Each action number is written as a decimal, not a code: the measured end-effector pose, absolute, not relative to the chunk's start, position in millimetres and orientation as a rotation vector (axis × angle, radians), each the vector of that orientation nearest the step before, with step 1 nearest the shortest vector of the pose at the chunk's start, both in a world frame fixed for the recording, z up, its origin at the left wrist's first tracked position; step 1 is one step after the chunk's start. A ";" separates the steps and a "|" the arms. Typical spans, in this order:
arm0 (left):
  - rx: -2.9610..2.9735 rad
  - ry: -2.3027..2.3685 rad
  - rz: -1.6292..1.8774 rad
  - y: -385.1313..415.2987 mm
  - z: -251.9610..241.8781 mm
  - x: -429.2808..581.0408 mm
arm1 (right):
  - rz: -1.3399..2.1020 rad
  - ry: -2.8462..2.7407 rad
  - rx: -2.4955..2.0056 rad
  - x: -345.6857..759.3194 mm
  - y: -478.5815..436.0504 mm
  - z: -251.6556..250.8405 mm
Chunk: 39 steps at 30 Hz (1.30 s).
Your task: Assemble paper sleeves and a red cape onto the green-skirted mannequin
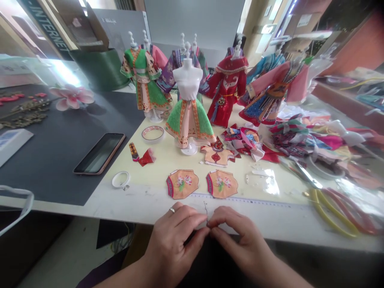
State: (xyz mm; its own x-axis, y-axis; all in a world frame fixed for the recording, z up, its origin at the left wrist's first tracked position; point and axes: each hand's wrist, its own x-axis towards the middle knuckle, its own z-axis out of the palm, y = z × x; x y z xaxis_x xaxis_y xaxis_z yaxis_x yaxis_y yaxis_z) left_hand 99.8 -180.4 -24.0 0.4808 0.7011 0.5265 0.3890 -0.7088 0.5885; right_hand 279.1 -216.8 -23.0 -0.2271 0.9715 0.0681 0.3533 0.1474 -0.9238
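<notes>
At the table's front edge, my left hand (180, 232) and my right hand (240, 230) meet with thumbs and forefingers pinched together. Between the fingertips is a thin dark strand (205, 207), its free end sticking up; its exact kind is too small to tell. Just beyond lie two peach fabric pieces, one on the left (182, 184) and one on the right (222, 184), each with a flower print and a red-and-purple edge. A small peach bodice piece (216, 155) lies behind them. Farther back, a white mini mannequin (188, 78) wears a green and pink skirt (190, 122).
Several dressed mini mannequins stand behind, one in a red gown (225, 96). Fabric scraps (303, 136) and yellow-handled scissors (330, 214) are on the right. A phone (100, 154), a large tape roll (152, 133) and a small one (120, 180) lie left. A ruler (255, 201) runs along the front.
</notes>
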 end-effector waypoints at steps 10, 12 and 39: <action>2.360 0.911 1.111 -178.7 -32.0 99.7 | 0.695 -1.942 -1.181 277.5 -217.8 -29.8; 2.392 0.898 1.131 -178.5 -32.6 100.0 | 0.681 -1.950 -1.182 277.2 -218.3 -30.1; 2.725 0.756 1.306 -182.0 -33.2 103.1 | 0.706 -1.727 -1.505 275.8 -225.1 -31.8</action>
State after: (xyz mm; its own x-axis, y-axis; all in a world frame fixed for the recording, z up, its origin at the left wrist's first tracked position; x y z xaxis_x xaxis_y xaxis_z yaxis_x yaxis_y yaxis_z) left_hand 103.1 -182.0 -33.2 0.5307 0.4361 0.7268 0.4135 -0.8817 0.2271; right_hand 275.8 -225.1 -31.8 -0.0515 0.9845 0.1675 0.5855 0.1657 -0.7936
